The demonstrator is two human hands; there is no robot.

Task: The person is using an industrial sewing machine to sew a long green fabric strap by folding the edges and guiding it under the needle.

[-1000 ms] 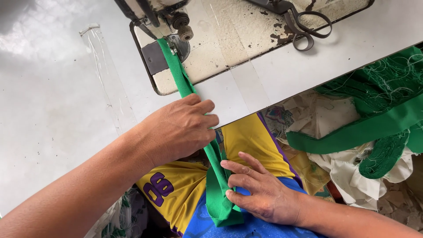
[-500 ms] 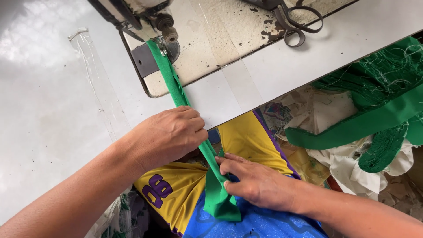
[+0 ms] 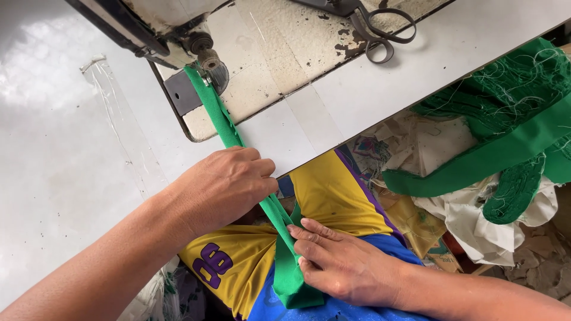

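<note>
A folded green fabric strip (image 3: 221,122) runs from under the sewing machine's presser foot (image 3: 209,66) down over the table edge into my lap. My left hand (image 3: 221,187) is curled over the strip at the table edge, gripping it. My right hand (image 3: 342,264) lies lower, its fingers pressing and pinching the strip's folded lower end against my lap. Beneath both hands is a yellow and blue shirt (image 3: 330,193) with purple markings.
The white sewing table (image 3: 65,178) has a worn cream machine bed (image 3: 279,53). Scissors (image 3: 375,30) lie at the top. A heap of green fabric pieces (image 3: 511,125) and pale scraps (image 3: 470,220) sits at the right, below the table edge.
The view has shifted so the machine sits further right and lower. Both hands keep their hold on the green strip; the right hand has closed in nearer the left along it.
</note>
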